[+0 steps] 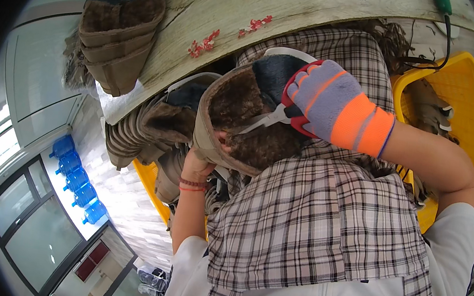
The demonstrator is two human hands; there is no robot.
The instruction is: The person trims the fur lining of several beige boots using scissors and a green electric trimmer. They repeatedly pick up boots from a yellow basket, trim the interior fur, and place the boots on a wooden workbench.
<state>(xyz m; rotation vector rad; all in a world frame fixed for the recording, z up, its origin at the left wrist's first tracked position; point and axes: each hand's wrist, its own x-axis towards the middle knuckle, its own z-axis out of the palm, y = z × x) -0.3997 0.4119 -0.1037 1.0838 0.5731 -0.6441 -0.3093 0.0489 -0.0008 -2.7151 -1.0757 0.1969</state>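
Note:
A brown shoe upper (232,98) with a fluffy brown lining and a dark blue patch sits over my lap, its opening turned up. My bare left hand (197,165) grips its near left rim, with fingertips showing inside against the lining. In a grey and orange knitted glove, my right hand (331,103) is closed round the red handles of a pair of scissors (275,117). The scissor blades reach into the upper and point at the lining close to my left fingertips. Whether they are cutting anything I cannot tell.
A wooden table (206,4) lies ahead, bearing a stack of similar uppers (120,47) and red scraps (204,43). More nested uppers (134,130) lean at my left. Yellow baskets (472,110) stand at my right, near a green-handled tool (443,4) with a black cable.

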